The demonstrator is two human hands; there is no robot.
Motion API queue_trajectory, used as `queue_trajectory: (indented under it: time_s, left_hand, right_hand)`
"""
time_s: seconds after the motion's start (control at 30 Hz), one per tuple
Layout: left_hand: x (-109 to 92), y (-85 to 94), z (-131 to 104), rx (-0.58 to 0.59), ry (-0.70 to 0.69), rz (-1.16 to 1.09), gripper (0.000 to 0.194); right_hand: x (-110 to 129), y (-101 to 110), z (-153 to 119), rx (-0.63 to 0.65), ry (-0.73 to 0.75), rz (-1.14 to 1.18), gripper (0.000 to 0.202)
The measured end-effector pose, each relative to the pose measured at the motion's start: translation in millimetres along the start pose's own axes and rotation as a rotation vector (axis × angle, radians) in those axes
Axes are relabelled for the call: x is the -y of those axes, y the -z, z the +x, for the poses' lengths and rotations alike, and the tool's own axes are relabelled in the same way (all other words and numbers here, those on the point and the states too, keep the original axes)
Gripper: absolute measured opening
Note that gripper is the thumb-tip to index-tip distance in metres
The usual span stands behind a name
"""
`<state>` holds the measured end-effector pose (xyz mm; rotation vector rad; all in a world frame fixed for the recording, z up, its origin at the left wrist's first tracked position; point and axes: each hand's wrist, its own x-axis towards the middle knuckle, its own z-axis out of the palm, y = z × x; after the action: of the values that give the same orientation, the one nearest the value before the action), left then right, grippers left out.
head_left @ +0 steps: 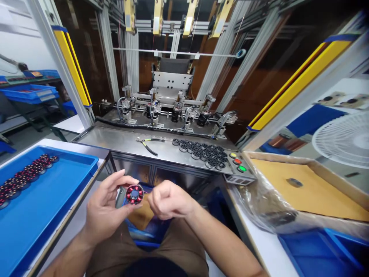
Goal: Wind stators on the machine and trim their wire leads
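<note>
My left hand [108, 206] holds a small round stator [134, 194] by its rim, between thumb and fingers, with its face with red windings turned toward me. Just right of it is my right hand [170, 200], fingers curled and pressed together; whatever they may pinch is too small to make out. Beyond my hands, pliers [148, 145] with dark and yellow-green handles lie on the metal bench [115, 140]. Several black round cores [203, 152] are grouped on the bench to their right.
At left, a blue tray [66, 192] bears rows of wound stators [25, 179]. A winding machine [175, 111] stands behind the bench. Coloured buttons [238, 161] sit at the bench's right end. A plastic-lined box [311, 188] and a blue bin [311, 250] are at right.
</note>
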<state>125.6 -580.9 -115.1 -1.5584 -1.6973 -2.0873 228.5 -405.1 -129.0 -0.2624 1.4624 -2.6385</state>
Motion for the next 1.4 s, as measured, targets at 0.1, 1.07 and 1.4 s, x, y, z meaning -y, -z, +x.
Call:
queue_trajectory:
  time_s: [0.1,1.07,1.4]
  left_hand:
    - [-3.7,-1.9,-5.7,-0.040,0.031,-0.056,0.084]
    - [-6.5,-3.7,-21.0,0.047,0.215,-0.068,0.067]
    - [-7.3,-18.0,-27.7,0.062,0.338,-0.294,0.074]
  right_hand:
    - [-11.2,6.9,-9.0,0.031,-0.051,-0.026,0.035]
    - [-12.6,-18.8,-32.4,-0.331,0.151,-0.178,0.034]
    - [-9.6,-37.6,-22.3,-0.337,0.000,-0.167,0.040]
